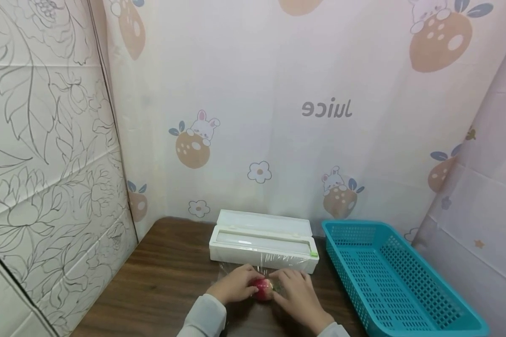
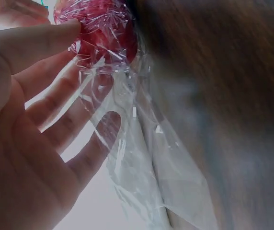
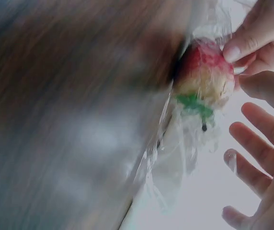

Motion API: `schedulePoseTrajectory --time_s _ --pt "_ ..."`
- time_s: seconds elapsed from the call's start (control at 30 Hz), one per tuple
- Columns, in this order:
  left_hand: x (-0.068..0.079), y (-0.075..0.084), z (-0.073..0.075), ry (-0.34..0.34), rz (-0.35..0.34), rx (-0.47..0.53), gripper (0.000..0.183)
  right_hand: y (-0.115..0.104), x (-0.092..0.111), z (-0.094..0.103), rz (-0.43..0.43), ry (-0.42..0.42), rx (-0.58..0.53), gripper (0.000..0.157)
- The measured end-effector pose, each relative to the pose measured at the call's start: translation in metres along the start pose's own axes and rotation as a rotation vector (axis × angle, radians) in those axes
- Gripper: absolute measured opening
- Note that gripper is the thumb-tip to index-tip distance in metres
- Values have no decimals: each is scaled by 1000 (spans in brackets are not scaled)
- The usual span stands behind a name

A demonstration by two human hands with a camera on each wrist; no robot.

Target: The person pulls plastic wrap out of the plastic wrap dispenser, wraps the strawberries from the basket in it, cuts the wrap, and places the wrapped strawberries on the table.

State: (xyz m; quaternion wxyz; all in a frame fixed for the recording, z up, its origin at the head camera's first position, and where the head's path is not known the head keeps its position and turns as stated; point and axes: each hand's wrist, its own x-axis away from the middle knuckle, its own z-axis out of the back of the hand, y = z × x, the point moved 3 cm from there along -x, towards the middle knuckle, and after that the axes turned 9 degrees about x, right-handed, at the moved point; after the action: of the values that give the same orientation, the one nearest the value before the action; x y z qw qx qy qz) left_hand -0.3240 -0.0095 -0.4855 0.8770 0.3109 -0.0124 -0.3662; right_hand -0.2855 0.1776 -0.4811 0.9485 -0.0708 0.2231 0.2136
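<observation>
A small red and yellow fruit with a green leaf lies between the hands, wrapped in crinkled clear plastic film. My left hand pinches its red end, thumb on the near side and forefinger behind. The other left fingers are spread beside the loose film in the left wrist view. My right hand is at the leafy side, its thumb tip close by the fruit and its other fingers spread apart. Loose film trails past the green leaf in the right wrist view.
Just beyond the hands stands a white cling film box, lid raised, with film stretching from its front toward the fruit. A turquoise plastic basket sits on the right of the brown wooden table. Patterned curtains close in the back and sides.
</observation>
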Motion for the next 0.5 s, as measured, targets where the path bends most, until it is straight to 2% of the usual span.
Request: schedulePoseTrajectory --time_s 0.1,0.17,0.37,0.5 --pt "-3 -1 1 1 2 -12 30 -6 -5 3 42 57 36 34" --pt "-4 0 1 0 4 -26 30 -11 -7 2 55 59 52 34" --pt "-6 0 2 11 4 -80 29 -16 -10 -8 35 -38 70 40" --pt "-6 -1 2 26 3 -87 28 -14 -11 -14 14 -69 50 42"
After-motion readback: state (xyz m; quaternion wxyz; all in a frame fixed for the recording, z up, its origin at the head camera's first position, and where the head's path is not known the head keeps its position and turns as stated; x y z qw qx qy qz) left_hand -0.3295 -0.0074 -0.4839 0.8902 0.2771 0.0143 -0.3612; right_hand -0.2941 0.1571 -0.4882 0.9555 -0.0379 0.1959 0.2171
